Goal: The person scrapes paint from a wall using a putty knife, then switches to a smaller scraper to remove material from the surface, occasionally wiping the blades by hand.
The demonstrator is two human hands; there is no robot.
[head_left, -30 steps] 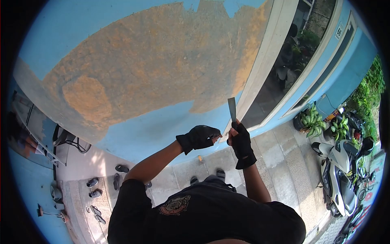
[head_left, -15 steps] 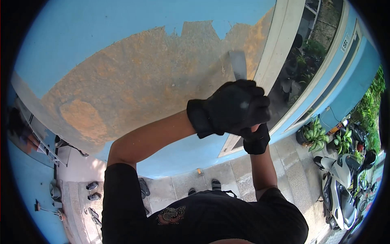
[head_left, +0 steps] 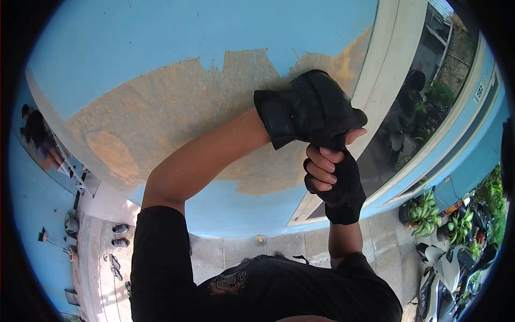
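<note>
Both my hands wear black fingerless gloves and are held together in front of a blue wall (head_left: pixel 134 59) with a wide bare, scraped patch (head_left: pixel 177 118). My left hand (head_left: pixel 316 107) is the upper one, its back toward me, closed round the scraper near the patch's right edge. Its blade and handle are hidden behind the glove. Just below, my right hand (head_left: pixel 338 180) is closed with curled fingers showing, touching the left at the handle's lower end. Jagged blue paint edges run along the top of the patch.
A pale window frame (head_left: pixel 375 102) with dark glass stands close on the right. Potted plants (head_left: pixel 421 214) and a motorbike (head_left: pixel 445 268) are at lower right. A person (head_left: pixel 40 137) is by a ladder (head_left: pixel 78 174) at far left. Sandals (head_left: pixel 115 266) lie on the paving.
The scraper's blade, visible above my hands before, is now hidden behind the left glove. The left hand has tilted upward, and the right hand's curled fingers have come into sight. The view has shifted.
</note>
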